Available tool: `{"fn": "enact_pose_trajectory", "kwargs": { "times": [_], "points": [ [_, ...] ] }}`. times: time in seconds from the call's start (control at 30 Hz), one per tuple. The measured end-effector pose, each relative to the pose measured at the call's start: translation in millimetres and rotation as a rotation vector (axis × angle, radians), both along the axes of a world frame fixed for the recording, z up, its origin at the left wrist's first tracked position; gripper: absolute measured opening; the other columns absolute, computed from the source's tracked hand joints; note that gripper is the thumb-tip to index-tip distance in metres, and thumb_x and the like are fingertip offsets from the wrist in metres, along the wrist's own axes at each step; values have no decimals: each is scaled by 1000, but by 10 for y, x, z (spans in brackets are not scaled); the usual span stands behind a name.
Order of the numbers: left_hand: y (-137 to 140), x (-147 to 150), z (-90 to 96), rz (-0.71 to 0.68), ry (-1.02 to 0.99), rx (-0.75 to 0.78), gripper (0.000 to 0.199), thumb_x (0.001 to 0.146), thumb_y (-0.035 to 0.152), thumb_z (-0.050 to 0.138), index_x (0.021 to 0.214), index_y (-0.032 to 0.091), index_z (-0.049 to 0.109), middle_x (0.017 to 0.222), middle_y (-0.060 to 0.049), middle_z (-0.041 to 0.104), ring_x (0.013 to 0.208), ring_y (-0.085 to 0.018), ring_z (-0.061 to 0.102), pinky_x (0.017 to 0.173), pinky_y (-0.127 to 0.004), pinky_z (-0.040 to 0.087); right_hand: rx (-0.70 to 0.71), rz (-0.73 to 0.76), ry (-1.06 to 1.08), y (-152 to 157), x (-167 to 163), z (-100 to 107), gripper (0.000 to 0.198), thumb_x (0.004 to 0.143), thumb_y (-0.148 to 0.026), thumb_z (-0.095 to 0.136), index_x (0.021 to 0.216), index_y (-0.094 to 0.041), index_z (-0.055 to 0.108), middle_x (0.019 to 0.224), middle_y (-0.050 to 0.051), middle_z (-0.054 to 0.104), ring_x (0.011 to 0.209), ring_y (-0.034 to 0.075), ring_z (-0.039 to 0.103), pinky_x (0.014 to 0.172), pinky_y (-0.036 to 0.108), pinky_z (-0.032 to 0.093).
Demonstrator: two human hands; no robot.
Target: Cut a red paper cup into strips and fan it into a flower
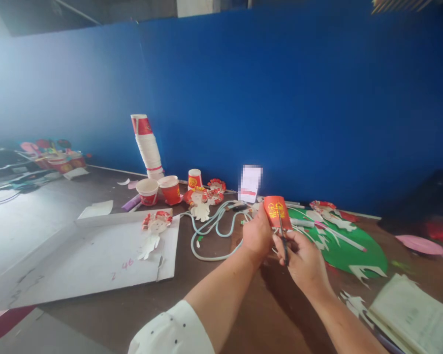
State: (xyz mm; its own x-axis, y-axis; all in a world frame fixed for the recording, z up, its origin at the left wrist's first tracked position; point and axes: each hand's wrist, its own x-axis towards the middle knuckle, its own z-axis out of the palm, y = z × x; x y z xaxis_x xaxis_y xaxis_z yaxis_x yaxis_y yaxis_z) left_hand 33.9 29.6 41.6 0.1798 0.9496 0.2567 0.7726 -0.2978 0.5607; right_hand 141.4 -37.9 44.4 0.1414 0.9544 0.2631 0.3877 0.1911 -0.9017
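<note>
In front of me a red piece of paper cup with yellow characters is held up in my left hand, whose fingers are closed on its left side. My right hand grips a pair of dark scissors. The blades point up and lie against the red cup piece, near its lower middle; whether they are cutting into it I cannot tell. Behind the hands a phone leans upright against the blue partition. A pale looped cable lies on the table just left of my left hand.
A tall stack of paper cups leans at the back left, near loose red cups. Paper dolls lie on a white board and beside it. At right are a green sheet, pens, paper scraps and an open notebook.
</note>
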Motion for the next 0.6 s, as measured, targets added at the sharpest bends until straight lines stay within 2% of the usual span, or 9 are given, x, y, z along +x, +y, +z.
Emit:
{"fn": "enact_pose_trajectory", "kwargs": {
  "times": [0.23, 0.4, 0.6],
  "points": [
    [3, -1, 27, 14, 0, 1, 70, 80, 34, 52, 139, 13, 23, 101, -12, 66, 84, -25, 66, 71, -31, 47, -46, 3, 68, 19, -15, 32, 30, 72, -45, 70, 84, -19, 59, 54, -3, 60, 45, 12, 53, 46, 23, 42],
    [4, 23, -13, -15, 12, 28, 78, 78, 36, 55, 142, 11, 16, 103, -13, 65, 87, -26, 65, 72, -32, 47, -74, -49, 129, 30, -6, 97, 31, 68, -44, 73, 80, -19, 59, 51, -2, 59, 43, 12, 54, 44, 22, 42],
    [26, 56, -68, 1, 64, 104, 73, 81, 32, 49, 141, 9, 15, 103, -14, 64, 85, -25, 66, 67, -31, 47, -96, -60, 191, 9, -21, 160, 28, 67, -40, 74, 75, -18, 59, 49, -3, 58, 41, 11, 53, 41, 20, 40]
  ]
}}
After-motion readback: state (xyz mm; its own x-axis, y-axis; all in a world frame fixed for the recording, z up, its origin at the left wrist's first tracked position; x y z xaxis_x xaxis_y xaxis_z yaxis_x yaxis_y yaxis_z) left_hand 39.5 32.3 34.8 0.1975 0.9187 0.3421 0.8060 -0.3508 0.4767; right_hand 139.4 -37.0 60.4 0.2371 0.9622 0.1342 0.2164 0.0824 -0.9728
